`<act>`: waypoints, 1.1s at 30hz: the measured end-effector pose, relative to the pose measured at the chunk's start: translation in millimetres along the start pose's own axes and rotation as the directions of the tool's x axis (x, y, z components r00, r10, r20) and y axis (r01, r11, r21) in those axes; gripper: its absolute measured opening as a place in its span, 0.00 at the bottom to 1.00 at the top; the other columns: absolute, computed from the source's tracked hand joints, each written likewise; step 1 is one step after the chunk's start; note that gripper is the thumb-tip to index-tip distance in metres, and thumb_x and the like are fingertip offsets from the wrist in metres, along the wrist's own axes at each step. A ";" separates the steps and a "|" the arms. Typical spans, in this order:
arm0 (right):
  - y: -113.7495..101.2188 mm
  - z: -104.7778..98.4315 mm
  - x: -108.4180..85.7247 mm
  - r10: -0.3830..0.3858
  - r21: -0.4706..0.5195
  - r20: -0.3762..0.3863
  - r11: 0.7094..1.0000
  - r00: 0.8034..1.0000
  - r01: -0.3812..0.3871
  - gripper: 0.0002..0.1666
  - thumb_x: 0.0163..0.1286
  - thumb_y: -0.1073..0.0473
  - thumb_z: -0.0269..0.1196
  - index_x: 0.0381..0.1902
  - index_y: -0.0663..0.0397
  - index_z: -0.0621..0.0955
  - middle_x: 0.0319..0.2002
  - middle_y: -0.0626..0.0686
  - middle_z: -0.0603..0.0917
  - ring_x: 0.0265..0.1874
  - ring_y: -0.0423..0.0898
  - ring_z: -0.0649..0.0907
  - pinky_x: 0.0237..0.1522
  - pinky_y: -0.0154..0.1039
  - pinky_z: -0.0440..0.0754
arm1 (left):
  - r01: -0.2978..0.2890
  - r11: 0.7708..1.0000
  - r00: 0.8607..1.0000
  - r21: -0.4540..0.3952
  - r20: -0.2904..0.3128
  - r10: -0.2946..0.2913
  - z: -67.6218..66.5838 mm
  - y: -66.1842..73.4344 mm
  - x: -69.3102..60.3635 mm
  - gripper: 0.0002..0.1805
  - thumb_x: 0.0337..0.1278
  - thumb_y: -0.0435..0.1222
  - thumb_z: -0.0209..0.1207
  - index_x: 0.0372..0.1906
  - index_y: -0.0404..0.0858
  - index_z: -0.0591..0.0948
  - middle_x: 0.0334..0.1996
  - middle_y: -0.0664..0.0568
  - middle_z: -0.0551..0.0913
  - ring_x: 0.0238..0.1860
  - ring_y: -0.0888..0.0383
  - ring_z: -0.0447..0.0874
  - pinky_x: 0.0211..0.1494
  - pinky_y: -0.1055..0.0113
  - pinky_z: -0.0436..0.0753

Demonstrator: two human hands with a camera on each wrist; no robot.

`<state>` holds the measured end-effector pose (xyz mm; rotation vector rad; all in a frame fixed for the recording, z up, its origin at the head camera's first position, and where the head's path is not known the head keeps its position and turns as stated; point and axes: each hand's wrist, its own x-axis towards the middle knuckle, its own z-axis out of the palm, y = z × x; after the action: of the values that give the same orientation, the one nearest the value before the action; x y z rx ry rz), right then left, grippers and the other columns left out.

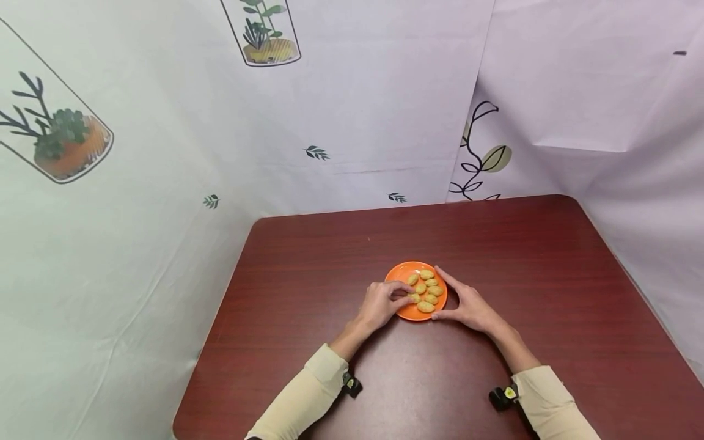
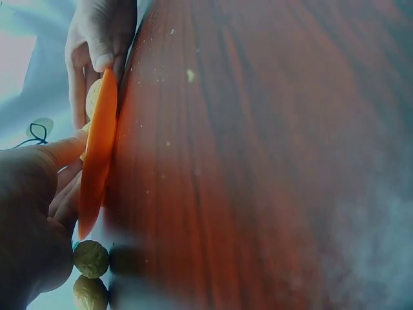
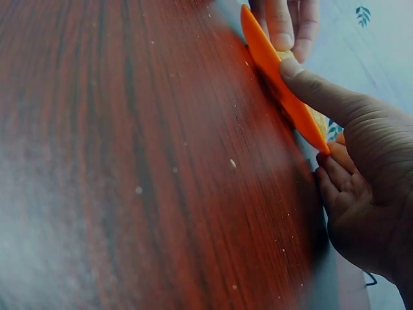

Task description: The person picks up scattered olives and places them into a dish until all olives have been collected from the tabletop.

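Note:
Several small yellow oval pieces [image 1: 426,307], bumpy and of a kind I cannot tell, lie on a round orange plate [image 1: 392,274] on the table. My left hand [image 1: 381,304] reaches over the plate's left side and pinches one yellow piece [image 3: 284,55] between thumb and fingers. My right hand [image 1: 474,309] holds the plate by its right rim, the thumb at the near edge and the fingers at the far edge. In the left wrist view the orange plate [image 2: 99,155] appears edge-on and hides most of the pieces.
The dark red-brown wooden table [image 1: 308,263] extends around the plate, with a few light crumbs [image 2: 190,75] on it. Two round wrinkled brownish balls [image 2: 91,259] show beside my left hand in the left wrist view. Printed white sheeting [image 1: 374,110] hangs behind the table.

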<state>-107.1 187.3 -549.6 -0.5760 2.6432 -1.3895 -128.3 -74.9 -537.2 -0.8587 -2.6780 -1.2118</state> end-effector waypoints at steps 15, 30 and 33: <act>0.3 1.2 -1.0 -0.004 0.008 -0.005 1.000 1.000 0.004 0.69 0.55 0.44 0.84 0.85 0.54 0.59 0.80 0.66 0.64 0.76 0.69 0.67 0.73 0.70 0.65 | -0.001 1.000 0.995 -0.008 -0.096 0.000 -41.5 -16.2 -17.1 0.10 0.66 0.33 0.72 0.50 0.38 0.91 0.45 0.52 0.93 0.45 0.60 0.92 0.48 0.72 0.87; -1.0 0.3 -1.2 -0.007 0.007 -0.005 1.000 1.000 0.007 0.69 0.56 0.44 0.84 0.86 0.54 0.59 0.80 0.66 0.64 0.76 0.68 0.67 0.73 0.70 0.65 | 0.061 0.998 0.997 0.028 0.039 -0.062 -73.2 -38.6 -51.5 0.18 0.69 0.30 0.68 0.62 0.40 0.88 0.55 0.51 0.90 0.55 0.58 0.89 0.57 0.61 0.87; -1.8 0.1 -1.1 -0.005 0.009 -0.002 1.000 1.000 0.005 0.69 0.56 0.44 0.84 0.86 0.54 0.59 0.80 0.66 0.63 0.77 0.68 0.66 0.73 0.70 0.65 | 0.067 0.998 0.995 0.008 0.076 -0.067 -75.2 -39.7 -56.1 0.19 0.70 0.31 0.68 0.63 0.38 0.87 0.56 0.50 0.90 0.56 0.58 0.89 0.57 0.61 0.87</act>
<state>-105.6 186.7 -548.3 -0.5809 2.6380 -1.4035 -113.3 -175.3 -528.6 -0.8367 -2.7905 -1.2083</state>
